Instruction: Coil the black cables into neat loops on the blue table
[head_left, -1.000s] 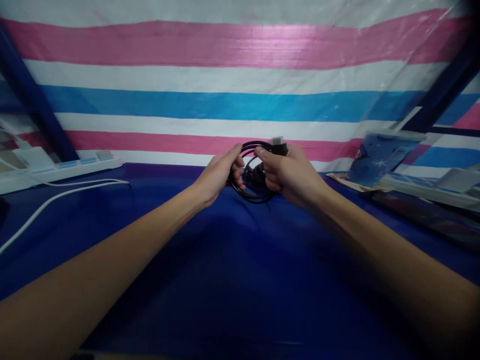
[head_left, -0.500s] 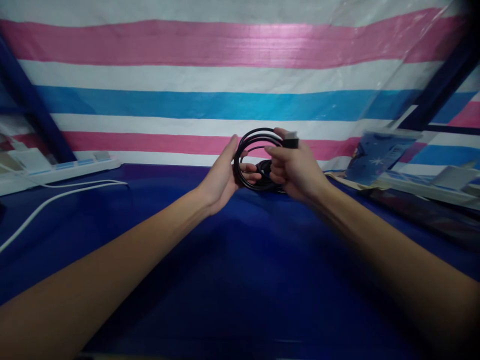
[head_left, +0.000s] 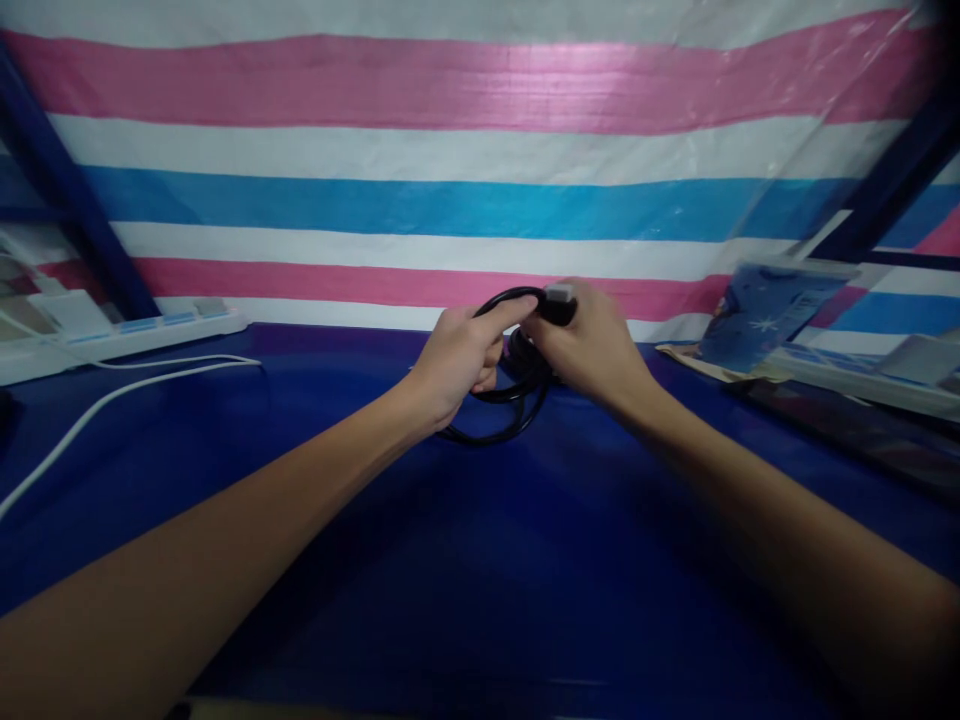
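Observation:
Both my hands are on a coiled black cable over the far part of the blue tabletop. My left hand is closed around the left side of the coil, its index finger reaching across to the right hand. My right hand is closed on the coil's right side, fingers mostly hidden behind it. A black connector with a grey metal end sticks out at the top of the right hand. Loops of the cable hang below and between the hands.
At the left lies a white power strip with a plugged-in adapter and a white cord. To the right are a blue packet, another white power strip and a dark flat object. A striped sheet hangs behind.
My left hand has gone from spread fingers to closed around the coil. The hands have come closer together, and the coil has lost its round shape, with a loop now hanging lower.

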